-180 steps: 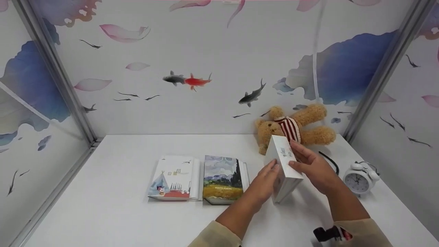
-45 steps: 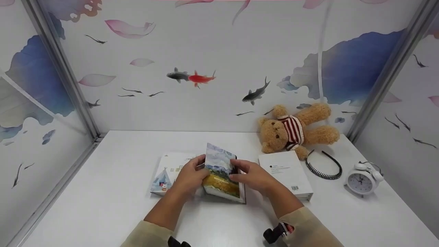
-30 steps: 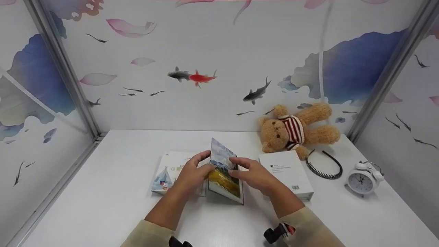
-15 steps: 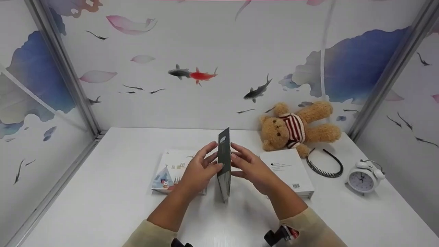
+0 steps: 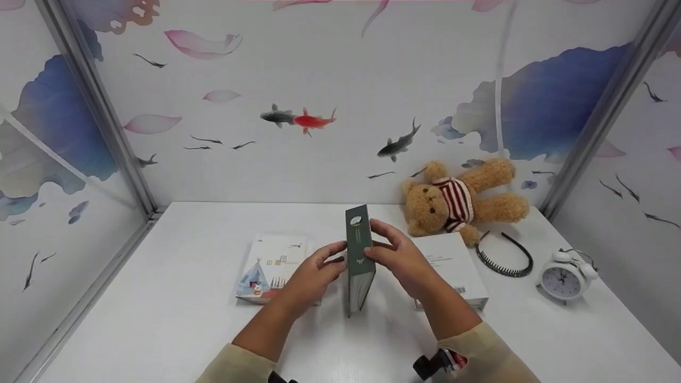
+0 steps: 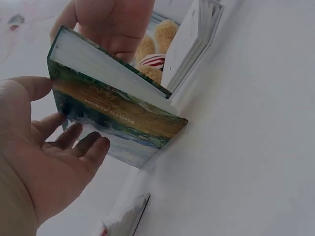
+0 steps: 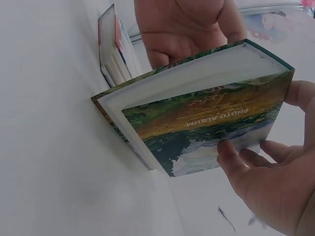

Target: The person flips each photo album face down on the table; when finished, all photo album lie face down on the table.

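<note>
- A white table (image 5: 159, 319) is sitting inside a booth whose walls are showing painted fish, petals and blue leaves.
- A photo album (image 5: 359, 255) with a painted landscape cover is standing on edge near the middle of the table, its dark green spine facing up and towards the viewer.
- The left hand (image 5: 314, 274) is resting its nearly straight fingers against the album's left cover, thumb by the spine.
- The right hand (image 5: 401, 260) is curling its fingers and thumb round the album's upper right side, holding it upright.
- A second album with a tent drawing (image 5: 268, 268) is lying flat just left of the hands.
- A white book (image 5: 457, 266) is lying flat to the right, partly behind the right hand.
- A teddy bear (image 5: 457, 199) in a striped jumper is lying at the far right, with a black hairband (image 5: 505, 260) and a white alarm clock (image 5: 565, 276) nearer.
</note>
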Tool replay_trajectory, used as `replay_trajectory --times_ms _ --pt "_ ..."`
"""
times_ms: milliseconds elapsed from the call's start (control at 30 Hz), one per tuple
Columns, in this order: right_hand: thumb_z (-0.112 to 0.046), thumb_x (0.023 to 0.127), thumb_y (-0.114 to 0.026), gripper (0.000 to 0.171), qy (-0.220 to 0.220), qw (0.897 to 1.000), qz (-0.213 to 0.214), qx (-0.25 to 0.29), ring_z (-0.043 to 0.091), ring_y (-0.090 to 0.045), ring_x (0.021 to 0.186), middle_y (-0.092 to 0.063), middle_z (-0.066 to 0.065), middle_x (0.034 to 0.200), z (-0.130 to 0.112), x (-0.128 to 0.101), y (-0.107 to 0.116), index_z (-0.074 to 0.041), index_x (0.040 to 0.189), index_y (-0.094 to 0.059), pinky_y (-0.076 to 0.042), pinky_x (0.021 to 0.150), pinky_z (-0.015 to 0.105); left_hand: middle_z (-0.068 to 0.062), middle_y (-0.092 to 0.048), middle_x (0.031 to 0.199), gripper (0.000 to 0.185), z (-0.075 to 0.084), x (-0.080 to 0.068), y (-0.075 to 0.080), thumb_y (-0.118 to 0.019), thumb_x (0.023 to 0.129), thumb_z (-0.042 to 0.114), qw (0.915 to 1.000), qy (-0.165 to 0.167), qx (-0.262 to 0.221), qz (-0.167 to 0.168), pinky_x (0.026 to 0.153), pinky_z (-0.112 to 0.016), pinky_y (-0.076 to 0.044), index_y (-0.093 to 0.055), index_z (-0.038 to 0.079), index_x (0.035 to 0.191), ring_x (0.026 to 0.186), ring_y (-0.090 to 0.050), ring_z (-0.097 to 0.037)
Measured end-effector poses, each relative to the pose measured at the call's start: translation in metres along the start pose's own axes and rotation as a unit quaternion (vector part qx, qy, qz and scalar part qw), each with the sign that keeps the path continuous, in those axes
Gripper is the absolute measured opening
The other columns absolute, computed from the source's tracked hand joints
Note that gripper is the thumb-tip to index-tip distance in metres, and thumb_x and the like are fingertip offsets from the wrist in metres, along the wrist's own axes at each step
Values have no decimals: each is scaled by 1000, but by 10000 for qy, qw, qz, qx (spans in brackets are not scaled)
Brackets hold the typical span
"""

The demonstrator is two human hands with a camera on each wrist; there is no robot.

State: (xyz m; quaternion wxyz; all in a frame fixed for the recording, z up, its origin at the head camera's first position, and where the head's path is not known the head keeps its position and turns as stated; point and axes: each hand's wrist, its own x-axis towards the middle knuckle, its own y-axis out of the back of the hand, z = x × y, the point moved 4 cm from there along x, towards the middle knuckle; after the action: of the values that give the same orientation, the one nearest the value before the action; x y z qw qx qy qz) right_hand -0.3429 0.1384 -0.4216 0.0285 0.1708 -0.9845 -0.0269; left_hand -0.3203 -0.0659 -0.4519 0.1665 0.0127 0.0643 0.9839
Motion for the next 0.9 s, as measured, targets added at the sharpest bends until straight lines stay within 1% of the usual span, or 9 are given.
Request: replay_trajectory --times_ms 100,167,233,333,467,533,633,767,900 --pt "-14 99 -70 75 -67 10000 51 27 38 -39 160 -32 6 176 -1 0 4 -21 166 -38 -35 131 57 -2 -39 174 58 -7 0 -1 -61 106 41 9988 294 384 -38 128 -60 -38 -49 29 161 161 -38 -38" --pt "-11 99 -70 75 -180 9998 110 -17 39 -40 159 -33 5 175 -1 0 8 -23 166 -40 -36 130 57 -3 -38 175 61 -11 0 -2 -63 105 46 9973 442 576 -91 128 -64 -36 -47 32 162 161 -37 -41" --pt "-10 98 -69 74 -302 9993 181 -88 38 -44 157 -33 5 174 0 0 11 -25 165 -42 -39 128 56 -4 -35 176 63 -15 0 -2 -64 104 48 9962 499 689 -169 129 -66 -33 -45 35 163 162 -34 -43" --pt "-9 96 -69 74 -373 9988 263 -188 37 -49 153 -34 5 173 1 2 15 -25 164 -45 -42 126 54 -4 -32 178 67 -17 0 -3 -65 103 51 9955 499 770 -252 129 -67 -31 -43 36 164 163 -32 -43" --pt "-10 95 -71 73 -387 9980 385 -304 36 -52 151 -36 6 172 3 5 19 -23 162 -48 -47 123 52 -3 -31 178 69 -18 2 -4 -65 102 51 9953 470 809 -242 129 -66 -31 -42 35 165 164 -29 -43" --pt "-16 96 -75 71 -368 9975 439 -423 37 -52 150 -38 7 172 6 6 21 -22 162 -48 -49 121 51 -4 -31 178 70 -19 1 -4 -65 102 51 9954 440 812 -254 130 -66 -31 -41 33 165 164 -29 -44" --pt "-26 95 -82 71 -393 9956 611 -592 36 -56 147 -44 9 168 10 6 23 -22 160 -52 -54 116 48 -7 -29 178 71 -20 0 -6 -65 103 51 9952 408 839 -296 129 -65 -31 -40 31 166 164 -27 -46" --pt "-34 94 -85 69 -454 9922 888 -749 33 -61 140 -53 12 158 16 8 28 -20 156 -56 -60 107 42 -11 -29 178 72 -21 -2 -7 -65 103 51 9949 366 876 -343 129 -65 -32 -40 28 166 164 -26 -46" --pt "-32 93 -85 70 -641 9877 1057 -963 32 -62 136 -56 13 152 19 10 34 -19 155 -56 -61 104 39 -12 -32 175 70 -21 -1 -7 -66 102 50 9939 318 1007 -328 128 -66 -33 -44 26 164 160 -35 -43"
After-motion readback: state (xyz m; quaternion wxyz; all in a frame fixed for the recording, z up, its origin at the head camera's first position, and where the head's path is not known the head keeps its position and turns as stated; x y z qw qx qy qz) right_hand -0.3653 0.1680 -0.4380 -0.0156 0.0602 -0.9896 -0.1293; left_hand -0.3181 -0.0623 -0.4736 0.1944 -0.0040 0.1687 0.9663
